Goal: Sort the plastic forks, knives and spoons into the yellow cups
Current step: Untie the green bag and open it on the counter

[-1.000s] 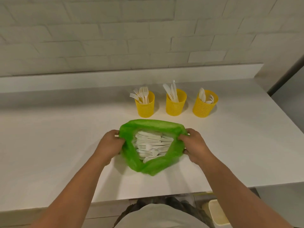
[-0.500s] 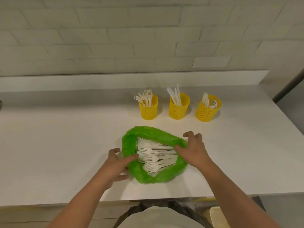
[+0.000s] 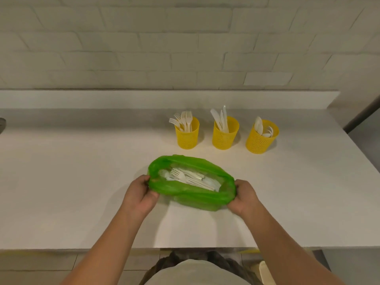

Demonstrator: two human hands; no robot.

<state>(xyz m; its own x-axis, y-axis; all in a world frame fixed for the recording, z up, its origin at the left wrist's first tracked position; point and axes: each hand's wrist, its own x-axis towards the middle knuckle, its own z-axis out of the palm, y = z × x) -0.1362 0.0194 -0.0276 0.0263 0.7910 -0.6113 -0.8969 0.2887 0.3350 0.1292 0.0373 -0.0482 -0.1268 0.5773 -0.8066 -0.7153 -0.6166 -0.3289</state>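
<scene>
A green plastic bag [image 3: 192,195] lies on the white desk [image 3: 82,182], its mouth open upward. Its long axis runs from far-left to near-right. The left hand [image 3: 139,194] has its fingers curled on the rim at the bag's left end. The right hand [image 3: 244,197] grips the rim at the bag's right end, so the mouth is stretched between them.

Inside the bag lies a heap of white plastic cutlery [image 3: 191,177], roughly along the bag's axis. The fork tines that show point toward its left end and the handles toward its right.

Beyond the bag and apart from it, three yellow mesh cups stand upright in a row:
- the fork cup [image 3: 187,136], straight behind the bag, tines up
- the knife cup [image 3: 225,138], blades up and leaning left
- the spoon cup [image 3: 260,141], bowls up, farthest right

The desk between the bag and the cups is bare. A white brick wall [image 3: 185,48] rises behind the cups.
</scene>
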